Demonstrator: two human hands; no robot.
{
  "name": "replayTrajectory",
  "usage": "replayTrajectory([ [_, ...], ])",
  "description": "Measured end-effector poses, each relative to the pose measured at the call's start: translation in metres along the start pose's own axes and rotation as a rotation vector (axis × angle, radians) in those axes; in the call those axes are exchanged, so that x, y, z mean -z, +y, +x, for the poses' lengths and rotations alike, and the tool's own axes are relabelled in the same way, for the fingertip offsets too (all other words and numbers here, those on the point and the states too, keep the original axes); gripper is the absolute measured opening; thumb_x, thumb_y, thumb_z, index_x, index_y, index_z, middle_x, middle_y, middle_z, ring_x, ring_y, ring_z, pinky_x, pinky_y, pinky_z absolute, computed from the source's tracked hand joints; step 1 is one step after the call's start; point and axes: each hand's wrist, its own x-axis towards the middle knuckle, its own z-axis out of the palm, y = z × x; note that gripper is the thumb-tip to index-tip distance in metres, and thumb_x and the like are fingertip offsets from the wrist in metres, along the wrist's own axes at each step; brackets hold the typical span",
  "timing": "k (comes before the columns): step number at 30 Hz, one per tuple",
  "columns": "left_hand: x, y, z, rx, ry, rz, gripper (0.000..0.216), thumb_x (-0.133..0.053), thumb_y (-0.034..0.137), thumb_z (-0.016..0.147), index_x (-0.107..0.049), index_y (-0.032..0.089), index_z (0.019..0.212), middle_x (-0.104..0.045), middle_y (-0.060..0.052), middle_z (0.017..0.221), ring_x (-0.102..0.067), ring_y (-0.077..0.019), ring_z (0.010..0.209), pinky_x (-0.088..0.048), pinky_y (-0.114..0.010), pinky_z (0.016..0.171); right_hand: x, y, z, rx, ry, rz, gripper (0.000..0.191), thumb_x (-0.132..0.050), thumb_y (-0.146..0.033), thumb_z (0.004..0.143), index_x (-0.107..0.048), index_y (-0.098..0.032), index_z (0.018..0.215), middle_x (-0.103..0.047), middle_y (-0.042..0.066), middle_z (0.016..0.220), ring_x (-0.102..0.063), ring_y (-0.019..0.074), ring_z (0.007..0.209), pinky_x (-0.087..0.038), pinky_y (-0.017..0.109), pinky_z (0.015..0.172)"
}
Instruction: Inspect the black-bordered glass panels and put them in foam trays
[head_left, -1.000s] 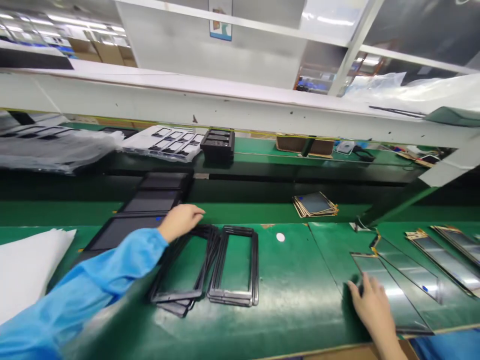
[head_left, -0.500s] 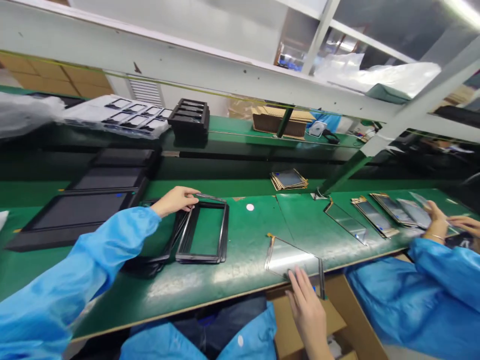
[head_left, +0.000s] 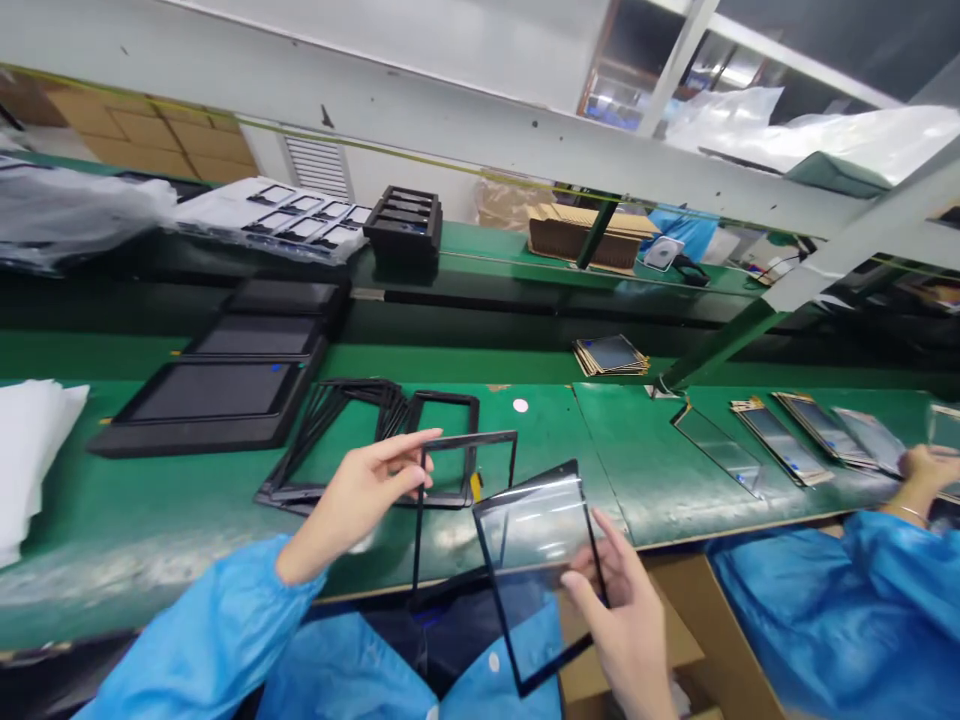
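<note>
My left hand point(head_left: 375, 485) pinches a thin black rectangular frame point(head_left: 418, 540) by its upper left corner and holds it upright above the bench's front edge. In my right hand point(head_left: 626, 610) is a clear glass touch panel point(head_left: 536, 580) with a black border, gripped by its right edge and tilted. The panel overlaps the right part of the frame; I cannot tell whether they touch. A small yellow-orange tab point(head_left: 475, 487) shows at the panel's upper left. Behind my left hand lie fanned black frames point(head_left: 300, 450) and a neater stack of frames point(head_left: 475, 420).
Screens sit in black trays point(head_left: 202, 400) at the left, beside white sheets point(head_left: 37, 460). More glass panels point(head_left: 720, 450) lie on the green bench point(head_left: 555, 430) to the right, near a co-worker's hand point(head_left: 926, 470). A green-and-white post point(head_left: 720, 345) rises behind; an open carton point(head_left: 697, 620) stands below.
My left hand has lifted a frame off the stack and brought it nearer. My right hand has picked the glass panel up from the bench and raised it beside the frame.
</note>
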Motion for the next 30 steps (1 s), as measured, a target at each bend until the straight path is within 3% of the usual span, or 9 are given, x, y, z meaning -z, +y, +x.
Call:
replayTrajectory([
  [3,-0.008,0.001,-0.014,-0.071,0.007,-0.018,0.044,-0.087,0.026,0.08,-0.085,0.028,0.124,-0.078,-0.004,0.084,-0.071,-0.0177,0.071,-0.062,-0.027,0.066,-0.037,-0.006,-0.003,-0.124,-0.078,0.208,0.067,-0.091,-0.035,0.08,-0.07,-0.02,0.142,-0.072,0.002,0.083,-0.065,0.017,0.061,-0.058,0.027,0.053],
  [7,-0.007,0.003,-0.025,-0.149,-0.004,0.017,0.037,-0.082,0.022,0.085,-0.086,0.033,0.12,-0.076,-0.004,0.088,-0.071,-0.0175,0.075,-0.063,-0.026,0.069,-0.058,-0.001,-0.004,-0.164,-0.083,0.301,0.068,-0.092,-0.038,0.078,-0.071,-0.021,0.14,-0.068,0.0,0.082,-0.06,0.0139,0.056,-0.052,0.024,0.045],
  [19,-0.008,0.001,-0.031,-0.208,0.027,0.047,0.035,-0.081,0.024,0.088,-0.086,0.034,0.12,-0.07,-0.004,0.092,-0.069,-0.0184,0.083,-0.063,-0.026,0.075,-0.068,-0.013,-0.01,-0.231,-0.096,0.348,0.072,-0.094,-0.041,0.077,-0.069,-0.021,0.142,-0.066,-0.002,0.081,-0.057,0.0112,0.054,-0.048,0.021,0.043],
  [30,-0.013,-0.004,-0.032,0.009,-0.016,-0.104,0.046,-0.089,0.035,0.08,-0.085,0.028,0.125,-0.08,-0.007,0.086,-0.069,-0.0203,0.072,-0.062,-0.028,0.062,-0.068,0.002,-0.015,-0.182,-0.126,0.272,0.071,-0.086,-0.037,0.087,-0.061,-0.026,0.153,-0.073,0.003,0.095,-0.067,0.0163,0.07,-0.059,0.026,0.057],
])
